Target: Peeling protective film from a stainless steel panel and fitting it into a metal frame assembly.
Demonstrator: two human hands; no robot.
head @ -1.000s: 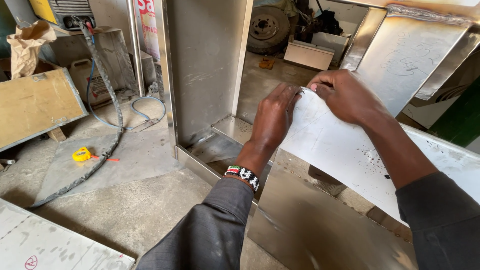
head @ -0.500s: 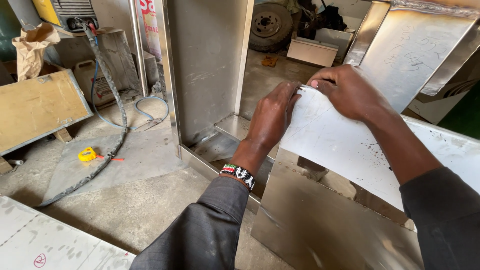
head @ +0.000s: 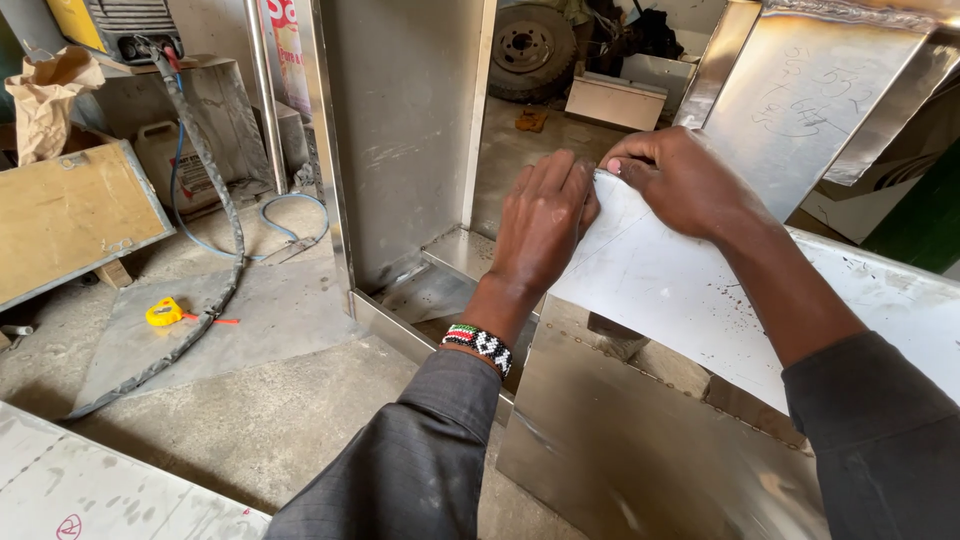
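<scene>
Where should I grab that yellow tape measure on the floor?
Probably from above, fingers across the two flat sides of the tape measure. It lies alone on the grey mat, with its short orange tongue poking out to the right, so avoid that end. The thick cable runs close by on the right.

Open passage lies over the concrete floor [head: 290,420] to the left, crossed only by a hose [head: 215,200] and a yellow tape measure [head: 163,312], while the upright steel cabinet panel [head: 400,130] and leaning sheet [head: 800,100] hem in both hands.
</scene>
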